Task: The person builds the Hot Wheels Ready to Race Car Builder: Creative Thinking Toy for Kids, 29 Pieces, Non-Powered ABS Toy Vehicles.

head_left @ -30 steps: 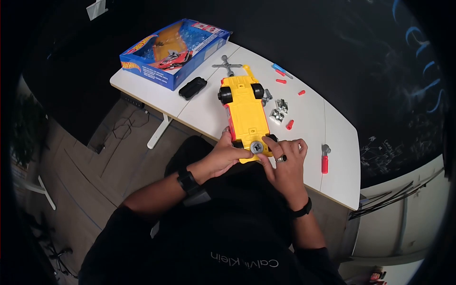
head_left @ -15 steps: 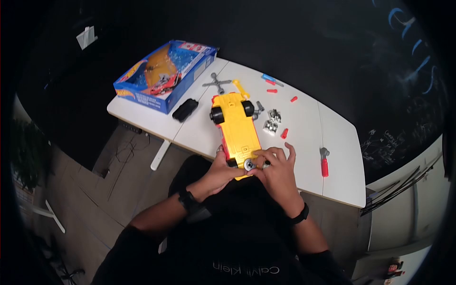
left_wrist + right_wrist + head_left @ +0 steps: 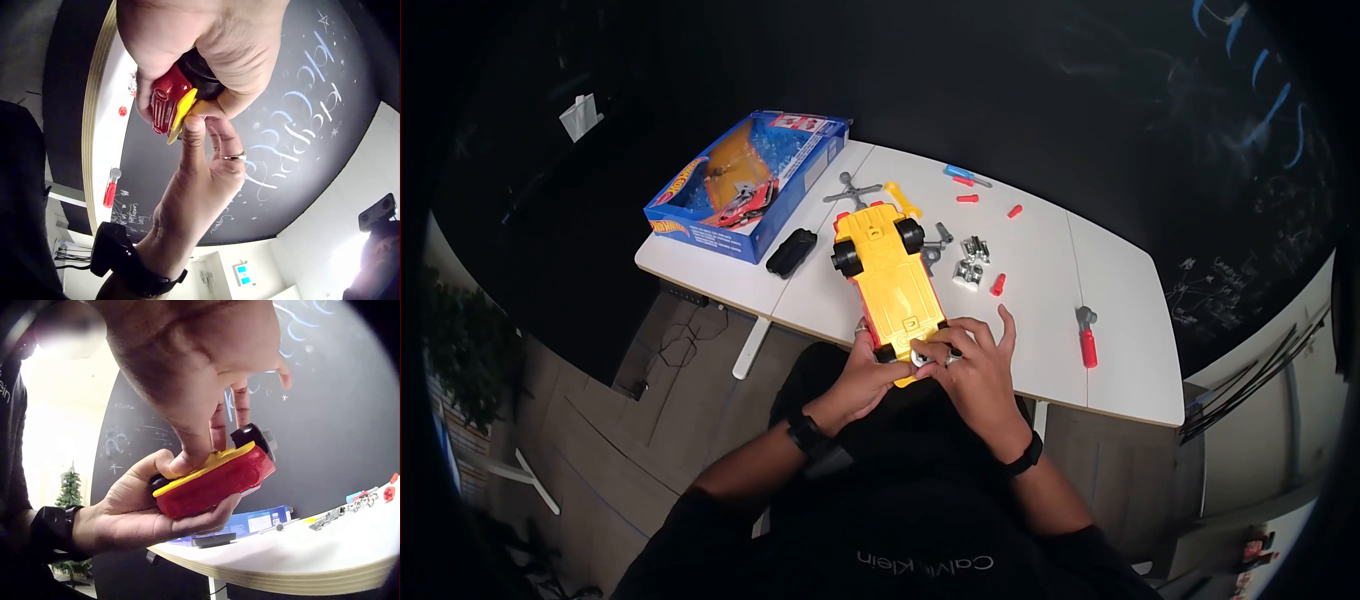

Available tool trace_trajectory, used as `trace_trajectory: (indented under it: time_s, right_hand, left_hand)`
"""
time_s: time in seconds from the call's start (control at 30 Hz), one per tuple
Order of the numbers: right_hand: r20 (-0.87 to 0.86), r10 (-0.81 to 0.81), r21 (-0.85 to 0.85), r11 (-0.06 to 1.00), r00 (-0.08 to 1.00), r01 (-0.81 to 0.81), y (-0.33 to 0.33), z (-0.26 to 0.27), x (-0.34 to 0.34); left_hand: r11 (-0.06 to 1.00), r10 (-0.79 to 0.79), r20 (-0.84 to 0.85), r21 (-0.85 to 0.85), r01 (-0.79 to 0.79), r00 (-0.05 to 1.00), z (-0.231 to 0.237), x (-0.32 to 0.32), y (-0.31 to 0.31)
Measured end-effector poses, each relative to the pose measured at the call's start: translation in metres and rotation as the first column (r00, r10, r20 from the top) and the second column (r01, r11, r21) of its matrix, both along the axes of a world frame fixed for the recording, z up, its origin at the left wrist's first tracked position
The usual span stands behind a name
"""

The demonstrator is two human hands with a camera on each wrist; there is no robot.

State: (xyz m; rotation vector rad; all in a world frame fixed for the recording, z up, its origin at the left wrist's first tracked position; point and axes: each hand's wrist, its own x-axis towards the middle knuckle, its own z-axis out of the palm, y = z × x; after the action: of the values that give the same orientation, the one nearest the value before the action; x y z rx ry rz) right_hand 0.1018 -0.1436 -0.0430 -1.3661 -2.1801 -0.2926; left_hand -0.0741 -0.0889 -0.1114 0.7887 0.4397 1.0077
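Note:
My left hand (image 3: 862, 378) grips the rear-lower end of a toy car (image 3: 890, 285), held upside down off the table's near edge. Its yellow underside faces up, its body is red and its wheels (image 3: 847, 258) are black. At the end nearest me, a grey round part (image 3: 920, 356) sits on the underside. The thumb and index finger of my right hand (image 3: 978, 380) pinch this part and partly cover it. In the right wrist view the left hand (image 3: 137, 503) cups the red body (image 3: 215, 490) from below, while the right thumb presses down on the yellow base.
On the white table (image 3: 1040, 320) stand a blue toy box (image 3: 750, 190) and a black tray-like piece (image 3: 791, 253). A grey cross-shaped piece (image 3: 852, 190), a yellow wrench (image 3: 902, 199), chrome parts (image 3: 970, 262), several red pieces (image 3: 998, 285), a blue screwdriver (image 3: 962, 173) and a red-handled tool (image 3: 1087, 340) lie around.
The head view has shifted, so the table and car sit lower in it. My right fingers have moved further over the grey round part, turning their grip. The left hand keeps its hold.

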Motion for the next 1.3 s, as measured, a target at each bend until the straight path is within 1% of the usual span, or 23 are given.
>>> trace_trajectory:
  time_s: [0.07, 0.1, 0.13, 0.2, 0.33, 0.4, 0.43, 0.53, 0.63, 0.7, 0.77, 0.9, 1.0, 1.07, 1.1, 1.17, 1.2, 1.23, 1.3]
  right_hand:
    - [-0.016, -0.007, 0.001, 1.0, 1.0, 0.007, 0.0, -0.001, 0.001]
    - [-0.028, -0.015, -0.007, 1.0, 1.0, 0.015, -0.002, -0.003, 0.0]
    - [-0.038, -0.029, -0.028, 0.999, 0.999, 0.028, -0.006, -0.005, -0.003]
    - [-0.058, -0.049, -0.009, 0.999, 0.997, 0.049, -0.003, -0.002, -0.003]
    - [-0.044, -0.063, -0.008, 0.998, 0.997, 0.063, -0.006, 0.001, -0.006]
    - [-0.067, -0.074, -0.037, 0.997, 0.995, 0.072, -0.004, 0.0, -0.009]
    - [-0.073, -0.06, -0.05, 0.997, 0.995, 0.057, -0.007, -0.001, -0.013]
    - [-0.077, -0.072, -0.01, 0.997, 0.994, 0.072, -0.006, -0.002, -0.015]
    - [-0.056, -0.073, 0.023, 0.997, 0.996, 0.074, -0.004, -0.006, -0.016]
    - [-0.048, -0.07, 0.016, 0.997, 0.996, 0.071, -0.003, -0.009, -0.016]
    - [-0.044, -0.056, 0.069, 0.996, 0.997, 0.059, -0.002, -0.016, -0.015]
    - [-0.048, -0.07, 0.086, 0.994, 0.996, 0.074, -0.004, -0.014, -0.018]
    - [-0.091, -0.111, 0.077, 0.99, 0.99, 0.118, -0.009, -0.011, -0.018]
    - [-0.112, -0.089, 0.053, 0.994, 0.99, 0.095, -0.01, -0.009, -0.017]
    - [-0.132, -0.137, 0.052, 0.988, 0.982, 0.144, -0.012, -0.009, -0.016]
    - [-0.135, -0.068, 0.055, 0.996, 0.988, 0.076, -0.014, -0.011, -0.015]
    - [-0.122, -0.067, 0.047, 0.996, 0.99, 0.074, -0.015, -0.012, -0.014]
    - [-0.13, -0.097, 0.051, 0.993, 0.987, 0.105, -0.017, -0.015, -0.014]
    - [-0.163, -0.046, 0.025, 0.998, 0.986, 0.05, -0.017, -0.019, -0.012]
  left_hand:
    - [0.999, 0.007, 0.002, 0.054, -0.007, 1.0, 0.0, 0.001, -0.002]
    - [0.999, -0.003, -0.012, 0.04, 0.004, 1.0, -0.002, 0.001, -0.003]
    - [0.999, 0.018, -0.005, 0.03, -0.018, 1.0, -0.003, 0.003, -0.003]
    - [0.998, 0.059, 0.046, 0.019, -0.06, 0.997, -0.008, 0.006, -0.002]
    - [0.998, 0.065, 0.064, -0.012, -0.064, 0.996, -0.003, 0.006, -0.004]
    - [0.996, 0.023, 0.036, 0.085, -0.026, 0.999, -0.002, 0.003, 0.001]
    - [0.997, 0.038, 0.029, 0.072, -0.04, 0.999, -0.004, 0.0, -0.002]
    - [0.98, 0.113, -0.014, 0.168, -0.109, 0.993, -0.007, 0.0, 0.0]
    - [0.981, 0.112, -0.011, 0.161, -0.109, 0.994, -0.008, -0.002, 0.001]
    - [0.982, 0.11, -0.005, 0.155, -0.108, 0.994, -0.012, -0.002, 0.006]
    - [0.987, 0.083, 0.023, 0.134, -0.086, 0.996, -0.016, -0.002, 0.006]
    - [0.989, 0.067, 0.045, 0.13, -0.072, 0.997, -0.018, -0.004, 0.007]
    - [0.996, 0.042, 0.082, 0.069, -0.047, 0.996, -0.015, -0.003, 0.003]
    - [0.999, 0.03, 0.105, 0.03, -0.033, 0.994, -0.017, -0.004, 0.003]
    - [0.999, 0.027, 0.087, 0.028, -0.03, 0.996, -0.02, -0.004, 0.005]
    - [0.999, 0.009, 0.048, 0.045, -0.011, 0.999, -0.021, -0.006, 0.007]
    - [0.997, 0.01, 0.006, 0.07, -0.011, 1.0, -0.027, -0.009, 0.008]
    - [0.997, -0.021, -0.001, 0.075, 0.021, 1.0, -0.028, -0.008, 0.007]
    - [0.993, 0.062, 0.043, 0.093, -0.066, 0.997, -0.028, -0.005, 0.009]
